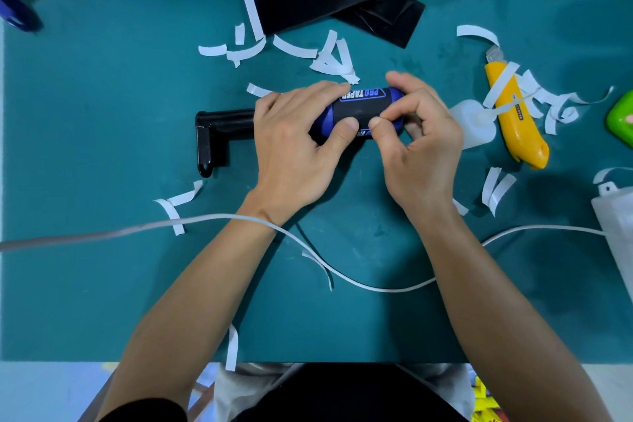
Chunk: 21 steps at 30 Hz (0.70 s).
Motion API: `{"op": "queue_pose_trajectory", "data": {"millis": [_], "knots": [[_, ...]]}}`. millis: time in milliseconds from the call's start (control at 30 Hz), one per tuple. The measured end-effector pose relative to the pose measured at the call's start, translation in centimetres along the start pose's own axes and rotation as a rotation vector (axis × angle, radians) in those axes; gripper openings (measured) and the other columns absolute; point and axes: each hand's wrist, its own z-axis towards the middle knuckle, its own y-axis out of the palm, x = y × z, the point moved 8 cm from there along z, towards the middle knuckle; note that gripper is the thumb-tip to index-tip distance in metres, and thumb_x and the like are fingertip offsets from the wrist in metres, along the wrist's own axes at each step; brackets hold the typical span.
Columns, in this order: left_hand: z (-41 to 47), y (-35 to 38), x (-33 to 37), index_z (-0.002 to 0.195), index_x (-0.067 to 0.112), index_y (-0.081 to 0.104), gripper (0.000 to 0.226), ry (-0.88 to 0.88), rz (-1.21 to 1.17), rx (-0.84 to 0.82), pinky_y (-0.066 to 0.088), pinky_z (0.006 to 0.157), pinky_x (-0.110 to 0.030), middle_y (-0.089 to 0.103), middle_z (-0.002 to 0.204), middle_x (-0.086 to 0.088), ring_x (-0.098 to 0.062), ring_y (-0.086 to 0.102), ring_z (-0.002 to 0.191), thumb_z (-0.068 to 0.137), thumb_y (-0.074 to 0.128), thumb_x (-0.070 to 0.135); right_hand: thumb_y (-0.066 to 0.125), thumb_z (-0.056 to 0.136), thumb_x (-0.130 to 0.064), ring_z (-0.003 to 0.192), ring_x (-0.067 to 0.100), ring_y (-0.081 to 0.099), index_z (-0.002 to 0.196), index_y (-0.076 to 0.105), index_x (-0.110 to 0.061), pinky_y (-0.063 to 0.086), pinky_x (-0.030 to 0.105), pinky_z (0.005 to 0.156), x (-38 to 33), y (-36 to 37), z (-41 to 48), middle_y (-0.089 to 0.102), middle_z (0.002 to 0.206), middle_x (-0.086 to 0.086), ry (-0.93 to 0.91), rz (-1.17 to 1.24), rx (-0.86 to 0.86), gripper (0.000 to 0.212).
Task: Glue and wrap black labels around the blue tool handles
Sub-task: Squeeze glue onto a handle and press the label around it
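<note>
Fingers of left hand (291,151) and right hand (419,147) curl round one blue handle (392,95) at the middle of the desk (102,134), two thumbs pressing its one black label (358,110)

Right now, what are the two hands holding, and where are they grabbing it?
Both hold the blue tool handle, thumbs on its black label: left hand at the end nearer the black head, right hand at the rounded end.
</note>
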Motion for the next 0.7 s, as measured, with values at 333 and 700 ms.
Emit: {"op": "queue_pose_trajectory", "data": {"millis": [333,700], "knots": [[-0.01,0.02,-0.12,0.122,0.024,0.075,0.031,-0.012,0.001,0.005,0.030,0.105,-0.030,0.073,0.124,0.013,-0.009,0.065,0.114,0.094,0.071,0.036,0.071,0.084,0.001,0.122,0.014,0.063,0.086,0.057,-0.031,0.056,0.052,0.093,-0.18,-0.03,0.18,0.065,0.133,0.003,0.058,0.033,0.000,0.035],[-0.02,-0.01,-0.15,0.122,0.023,0.076,0.029,-0.025,-0.010,0.004,0.031,0.104,-0.031,0.073,0.124,0.011,-0.010,0.065,0.113,0.094,0.072,0.032,0.064,0.088,0.003,0.120,0.008,0.064,0.091,0.056,-0.029,0.053,0.034,0.101,0.11,0.27,0.35,0.065,0.129,-0.003,0.138,0.131,-0.011,0.034]]}}
